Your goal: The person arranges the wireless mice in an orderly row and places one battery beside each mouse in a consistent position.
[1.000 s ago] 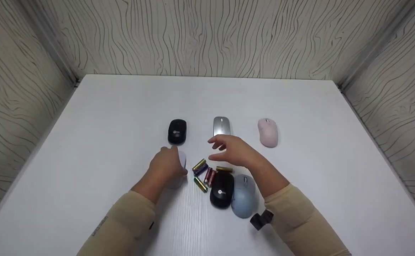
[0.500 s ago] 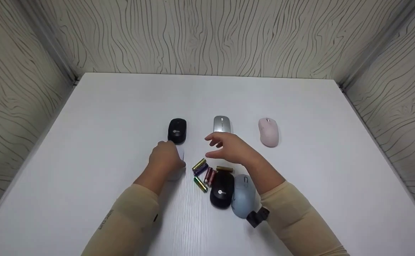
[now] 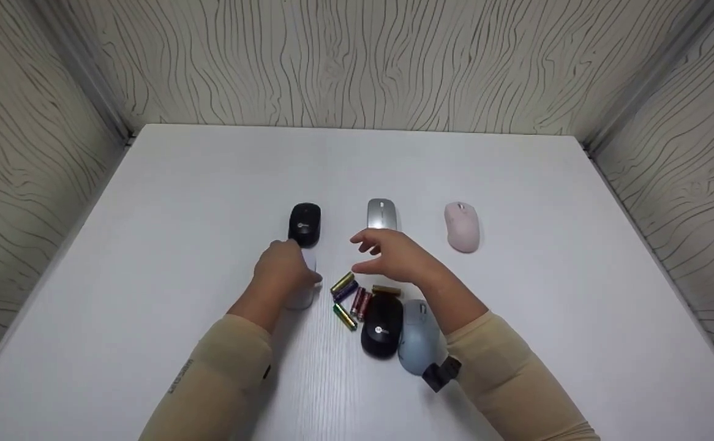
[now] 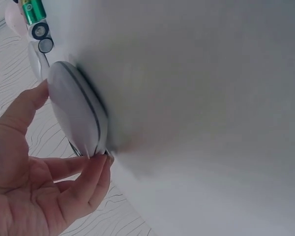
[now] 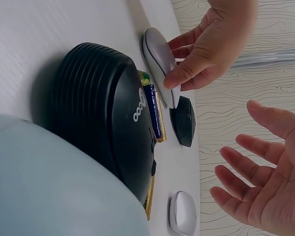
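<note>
The left hand [image 3: 280, 268] pinches the white computer mouse [image 4: 73, 108], well inside the nine-o'clock edge of the tabletop [image 3: 149, 245]; batteries [image 3: 359, 302] lie near the mouse's four o'clock. The right hand [image 3: 394, 254], fingers spread, hovers at the batteries' one o'clock.

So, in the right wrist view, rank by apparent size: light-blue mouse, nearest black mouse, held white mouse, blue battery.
Light-blue mouse and black mouse: unsure, light-blue nearer and cut off
White mouse
Blue battery
</note>
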`<state>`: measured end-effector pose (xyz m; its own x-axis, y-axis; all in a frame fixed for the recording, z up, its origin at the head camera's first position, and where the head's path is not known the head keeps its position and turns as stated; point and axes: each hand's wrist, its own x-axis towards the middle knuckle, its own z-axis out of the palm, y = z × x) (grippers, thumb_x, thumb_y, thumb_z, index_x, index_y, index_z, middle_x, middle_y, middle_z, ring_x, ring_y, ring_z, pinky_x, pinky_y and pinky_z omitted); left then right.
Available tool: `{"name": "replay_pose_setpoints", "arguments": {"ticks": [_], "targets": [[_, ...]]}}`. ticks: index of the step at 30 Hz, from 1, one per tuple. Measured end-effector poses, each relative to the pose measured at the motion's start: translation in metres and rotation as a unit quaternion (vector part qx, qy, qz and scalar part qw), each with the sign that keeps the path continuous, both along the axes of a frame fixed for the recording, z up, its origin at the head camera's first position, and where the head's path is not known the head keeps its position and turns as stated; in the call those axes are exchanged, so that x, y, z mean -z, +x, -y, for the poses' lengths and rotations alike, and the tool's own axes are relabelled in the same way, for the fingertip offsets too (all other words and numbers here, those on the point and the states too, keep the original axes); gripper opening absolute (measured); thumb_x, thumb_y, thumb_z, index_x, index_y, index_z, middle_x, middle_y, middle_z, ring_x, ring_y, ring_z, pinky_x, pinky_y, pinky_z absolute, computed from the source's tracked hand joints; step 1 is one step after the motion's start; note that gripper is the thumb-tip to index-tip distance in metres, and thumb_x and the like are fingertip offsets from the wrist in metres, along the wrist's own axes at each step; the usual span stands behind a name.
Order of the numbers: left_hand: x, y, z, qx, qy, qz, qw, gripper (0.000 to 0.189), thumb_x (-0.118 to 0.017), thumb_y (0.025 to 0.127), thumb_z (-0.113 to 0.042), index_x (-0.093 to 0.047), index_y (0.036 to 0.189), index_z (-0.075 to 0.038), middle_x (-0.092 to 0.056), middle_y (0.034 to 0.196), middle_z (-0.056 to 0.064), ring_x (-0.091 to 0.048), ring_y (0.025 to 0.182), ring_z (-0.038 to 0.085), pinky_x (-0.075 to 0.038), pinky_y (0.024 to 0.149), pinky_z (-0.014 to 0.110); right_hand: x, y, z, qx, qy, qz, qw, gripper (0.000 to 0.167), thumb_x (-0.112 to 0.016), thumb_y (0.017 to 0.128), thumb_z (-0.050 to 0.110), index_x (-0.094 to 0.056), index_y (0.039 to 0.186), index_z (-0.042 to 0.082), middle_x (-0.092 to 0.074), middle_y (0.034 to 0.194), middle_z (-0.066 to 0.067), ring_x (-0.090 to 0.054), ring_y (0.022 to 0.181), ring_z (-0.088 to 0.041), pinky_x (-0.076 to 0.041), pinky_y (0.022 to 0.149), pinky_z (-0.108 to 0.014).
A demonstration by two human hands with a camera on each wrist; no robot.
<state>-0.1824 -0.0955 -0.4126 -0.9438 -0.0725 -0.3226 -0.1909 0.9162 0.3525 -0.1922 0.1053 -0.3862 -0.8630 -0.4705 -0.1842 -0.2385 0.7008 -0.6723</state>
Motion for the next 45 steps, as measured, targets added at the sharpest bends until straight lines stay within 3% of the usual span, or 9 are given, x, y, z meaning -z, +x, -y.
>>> {"name": "replay_pose_setpoints", "arguments": {"ticks": [9, 19, 23, 30, 36, 41, 45], "targets": [[-0.012, 0.002, 0.000, 0.030, -0.012, -0.031, 0.9990, 0.072, -0.072, 0.074, -0.039, -0.048, 0.127, 0.004, -0.050, 0.119, 0.024, -0.054, 0.104, 0.035, -0.047, 0.083, 0.047, 0.000, 0.005, -0.007, 0.006, 0.019, 0.004, 0.9998, 0.047, -0.071, 0.079, 0.025, -0.056, 0.122, 0.015, -0.060, 0.115, -0.010, -0.054, 0.110, -0.026, -0.044, 0.091, -0.040], [-0.021, 0.016, -0.008, 0.064, -0.005, -0.030, 0.9975, 0.075, -0.072, 0.076, -0.039, -0.043, 0.132, 0.002, -0.043, 0.131, 0.026, -0.048, 0.116, 0.038, -0.042, 0.091, 0.047, 0.003, 0.019, -0.024, -0.007, 0.031, 0.005, 0.9995, 0.047, -0.071, 0.079, 0.026, -0.056, 0.121, 0.013, -0.061, 0.112, -0.009, -0.055, 0.107, -0.026, -0.045, 0.088, -0.041], [-0.019, 0.023, -0.015, 0.096, 0.001, -0.042, 0.9945, 0.076, -0.072, 0.075, -0.041, -0.045, 0.130, 0.003, -0.045, 0.130, 0.026, -0.047, 0.117, 0.036, -0.041, 0.094, 0.045, 0.007, 0.022, -0.032, -0.018, 0.033, 0.004, 0.9993, 0.048, -0.070, 0.079, 0.027, -0.056, 0.121, 0.009, -0.061, 0.111, -0.012, -0.056, 0.106, -0.028, -0.045, 0.087, -0.042], [-0.021, 0.040, -0.035, 0.158, 0.009, -0.062, 0.9855, 0.068, -0.074, 0.072, -0.040, -0.052, 0.120, 0.002, -0.053, 0.113, 0.021, -0.056, 0.099, 0.032, -0.046, 0.083, 0.041, 0.010, 0.027, -0.043, -0.012, 0.041, 0.003, 0.9991, 0.049, -0.071, 0.078, 0.027, -0.056, 0.121, 0.011, -0.062, 0.110, -0.009, -0.057, 0.104, -0.027, -0.046, 0.086, -0.042], [-0.022, 0.050, -0.050, 0.198, 0.016, -0.056, 0.9784, 0.059, -0.076, 0.069, -0.036, -0.056, 0.112, -0.001, -0.054, 0.095, 0.012, -0.054, 0.079, 0.022, -0.048, 0.071, 0.036, 0.014, 0.036, -0.046, -0.047, 0.057, -0.014, 0.9972, 0.050, -0.074, 0.075, 0.025, -0.057, 0.119, 0.007, -0.062, 0.107, -0.011, -0.057, 0.100, -0.027, -0.045, 0.085, -0.042], [-0.021, 0.051, -0.054, 0.210, 0.007, -0.047, 0.9766, 0.060, -0.077, 0.069, -0.036, -0.056, 0.113, -0.001, -0.055, 0.095, 0.012, -0.055, 0.080, 0.021, -0.049, 0.071, 0.034, 0.024, 0.049, -0.041, -0.065, 0.096, -0.034, 0.9926, 0.051, -0.077, 0.070, 0.031, -0.060, 0.112, 0.007, -0.060, 0.100, -0.007, -0.055, 0.093, -0.021, -0.046, 0.081, -0.038], [-0.018, 0.049, -0.053, 0.204, 0.014, -0.040, 0.9781, 0.059, -0.077, 0.068, -0.035, -0.056, 0.111, -0.001, -0.054, 0.095, 0.011, -0.054, 0.080, 0.021, -0.048, 0.073, 0.035, 0.029, 0.059, -0.034, -0.066, 0.148, -0.057, 0.9851, 0.062, -0.076, 0.067, 0.044, -0.059, 0.116, 0.010, -0.056, 0.099, -0.003, -0.052, 0.091, -0.018, -0.046, 0.079, -0.037]]}}
